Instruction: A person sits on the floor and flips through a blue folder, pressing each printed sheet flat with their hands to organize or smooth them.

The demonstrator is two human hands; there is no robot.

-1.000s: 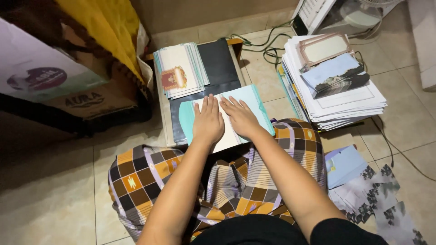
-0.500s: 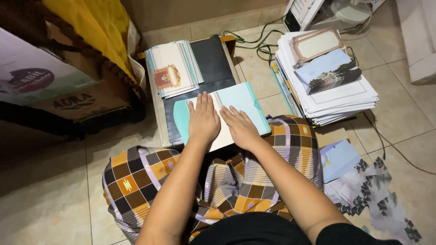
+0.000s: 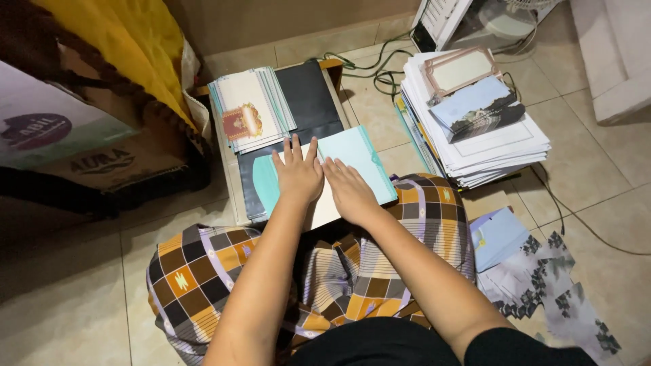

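Observation:
I sit on a tiled floor with a checked cloth over my legs. Both my hands press flat on a folded card with teal flaps and a cream middle. My left hand lies on the card's left part, fingers spread. Beside it, my right hand covers the middle, fingers together. The card rests on a dark board set on a low wooden tray. A stack of cream cards with a red and gold emblem lies at the board's far left.
A tall stack of white sheets topped by a framed card and a blue card stands to the right. Cables run behind it toward a fan base. Cardboard boxes and yellow fabric stand on the left. Blue and floral papers lie near my right knee.
My hands stay pressed on the teal card, sliding slightly along it. The view has shifted a little, so the scene sits lower in the frame.

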